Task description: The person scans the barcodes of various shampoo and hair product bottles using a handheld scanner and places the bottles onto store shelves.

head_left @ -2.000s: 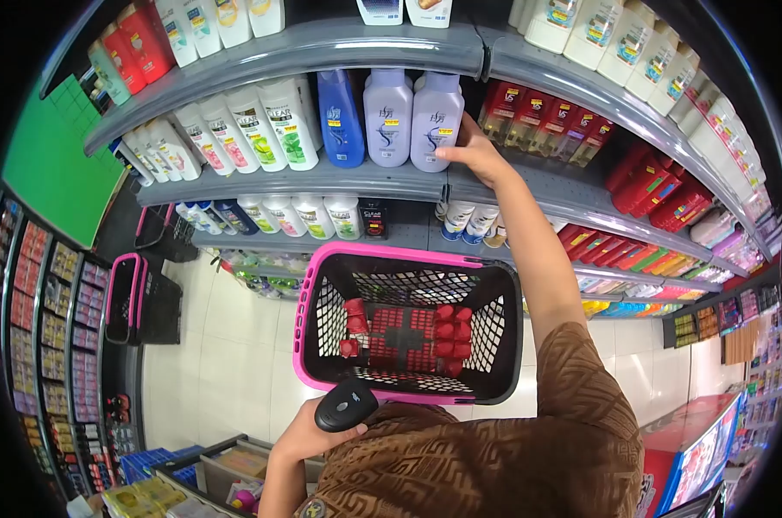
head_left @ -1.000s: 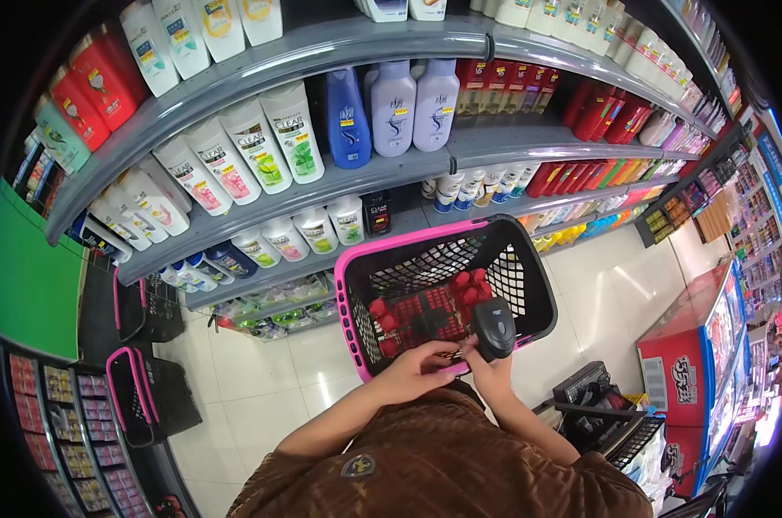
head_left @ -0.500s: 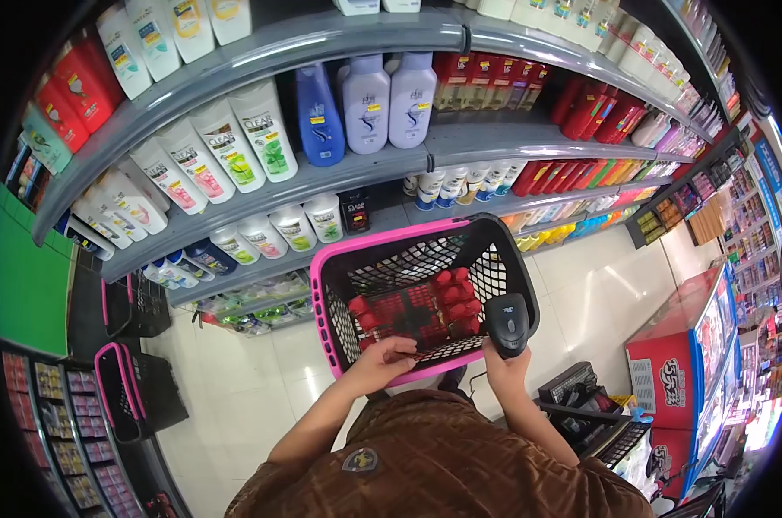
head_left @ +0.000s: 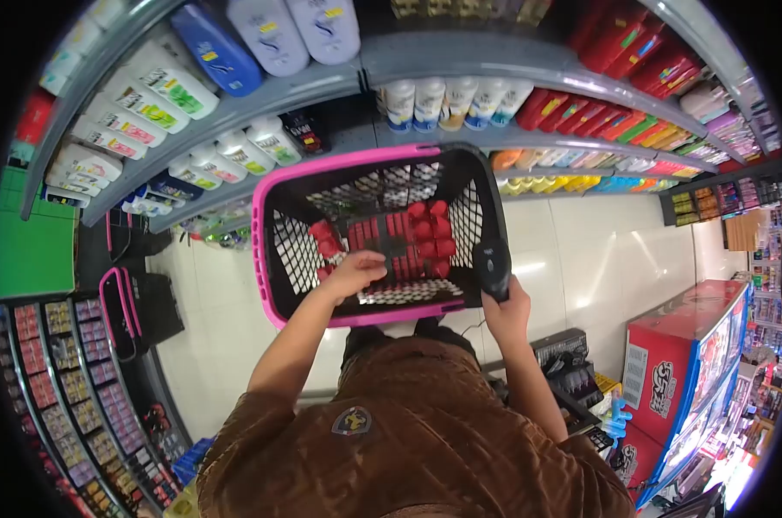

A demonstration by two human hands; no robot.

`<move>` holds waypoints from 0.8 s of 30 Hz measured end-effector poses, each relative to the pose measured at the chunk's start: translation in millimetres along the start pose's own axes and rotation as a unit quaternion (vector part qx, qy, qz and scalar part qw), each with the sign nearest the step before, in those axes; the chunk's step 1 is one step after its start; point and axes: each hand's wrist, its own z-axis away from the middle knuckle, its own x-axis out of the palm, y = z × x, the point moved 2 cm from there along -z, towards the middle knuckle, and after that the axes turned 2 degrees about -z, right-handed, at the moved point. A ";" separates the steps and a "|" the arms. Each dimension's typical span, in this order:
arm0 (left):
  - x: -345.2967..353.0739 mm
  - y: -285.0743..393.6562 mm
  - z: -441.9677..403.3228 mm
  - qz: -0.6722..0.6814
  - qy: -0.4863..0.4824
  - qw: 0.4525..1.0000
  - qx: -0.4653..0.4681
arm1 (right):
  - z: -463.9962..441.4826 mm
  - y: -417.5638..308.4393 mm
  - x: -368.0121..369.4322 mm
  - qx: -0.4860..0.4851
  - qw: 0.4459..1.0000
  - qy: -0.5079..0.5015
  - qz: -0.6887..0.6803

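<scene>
My right hand [head_left: 508, 312] is wrapped around the grip of a black handheld barcode scanner [head_left: 492, 266], held over the right side of a shopping basket. The black mesh basket has a pink rim [head_left: 259, 233] and sits in front of my body. Inside it lie several red bottles [head_left: 425, 226] with red caps, grouped closely together. My left hand [head_left: 356, 274] reaches over the near rim into the basket, close to the bottles. Its fingers are loosely extended and hold nothing I can see. Whether the fingertips touch a bottle cannot be made out.
Shelves ahead carry white shampoo bottles [head_left: 183, 91], purple bottles [head_left: 323, 28] and red packs [head_left: 572, 116]. More black baskets [head_left: 153, 309] stand at the left. To the right are a red chest freezer [head_left: 663, 371] and a black crate [head_left: 563, 350] on the tiled floor [head_left: 563, 250].
My left hand has moved from the basket's near rim to inside the basket, towards the bottles. The view has tilted downward, and the scanner has turned and points more steeply away.
</scene>
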 end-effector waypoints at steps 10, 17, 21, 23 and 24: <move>72.8 -13.7 -88.9 -0.107 0.008 0.994 -0.011 | -29.4 29.7 -14.6 0.206 0.935 -0.179 -0.227; 98.0 101.3 53.1 -0.057 -0.206 0.975 0.063 | 5.8 -6.8 -64.9 0.180 0.869 -0.416 -0.199; 92.1 102.0 100.7 -0.145 -0.215 0.965 0.038 | 4.3 -12.1 -64.7 0.195 0.868 -0.399 -0.222; 81.5 106.4 111.4 -0.159 -0.194 0.967 0.051 | -1.6 -18.6 -62.0 0.171 0.866 -0.422 -0.209; 76.3 107.7 116.6 -0.177 -0.180 0.966 0.057 | -3.9 -21.1 -58.7 0.154 0.862 -0.439 -0.202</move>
